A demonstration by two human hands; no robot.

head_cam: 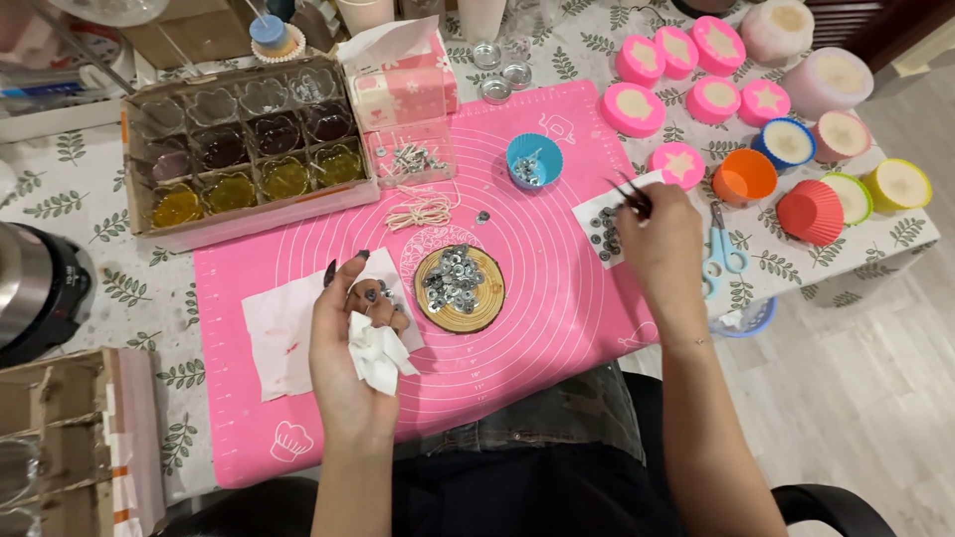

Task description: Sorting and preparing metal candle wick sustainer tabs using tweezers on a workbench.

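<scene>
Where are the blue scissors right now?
In the head view, the blue scissors lie on the leaf-patterned tablecloth just right of the right hand, below the orange cup.

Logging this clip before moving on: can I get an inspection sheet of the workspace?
Surface: pink silicone mat on a leaf-print tablecloth.
Job's things: wooden disc piled with small metal tabs; more tabs on a paper slip; blue cup.
Clutter: box of filled moulds, coloured silicone cups, scissors, tissue box.
Grippers: left hand holds crumpled tissue; right hand pinches tweezers.
Cables: nothing seen.
Surroundings: wooden floor.
</scene>
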